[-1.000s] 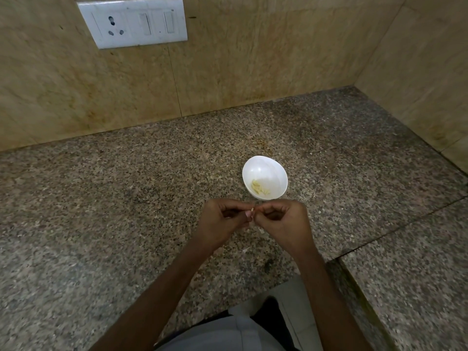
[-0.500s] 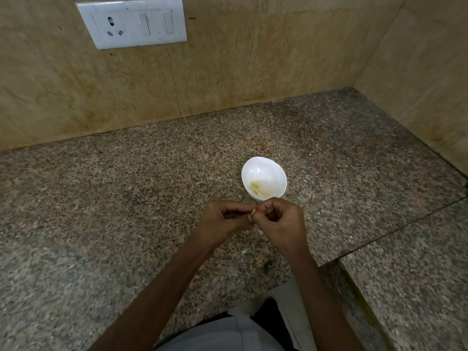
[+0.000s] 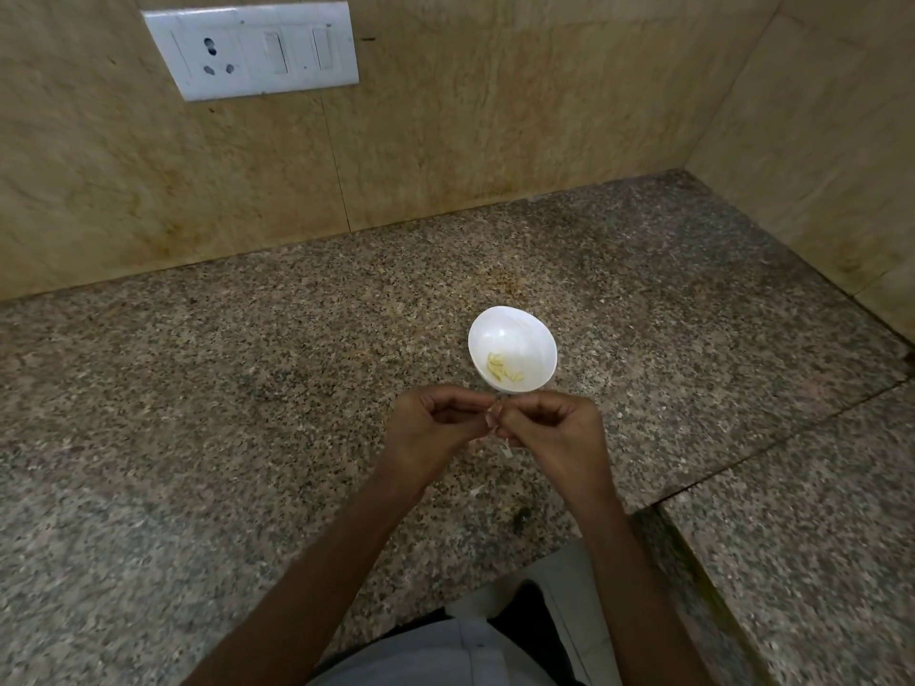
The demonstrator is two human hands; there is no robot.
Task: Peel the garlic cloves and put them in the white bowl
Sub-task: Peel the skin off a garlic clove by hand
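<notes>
A small white bowl (image 3: 525, 334) stands on the speckled granite counter (image 3: 247, 388) and holds several pale peeled garlic cloves (image 3: 501, 367). Just in front of the bowl, my left hand (image 3: 435, 433) and my right hand (image 3: 552, 430) meet fingertip to fingertip above the counter. Both pinch a small garlic clove (image 3: 493, 413), which the fingers mostly hide. A thin strip of white peel (image 3: 506, 449) shows just below my right hand.
Tan stone walls close the counter at the back and right. A white switch and socket plate (image 3: 252, 47) sits on the back wall. A seam (image 3: 772, 445) splits the counter on the right. The counter's front edge runs by my body.
My hands stay joined in front of the bowl with only small finger movements on the clove. A strip of peel now shows under my right hand.
</notes>
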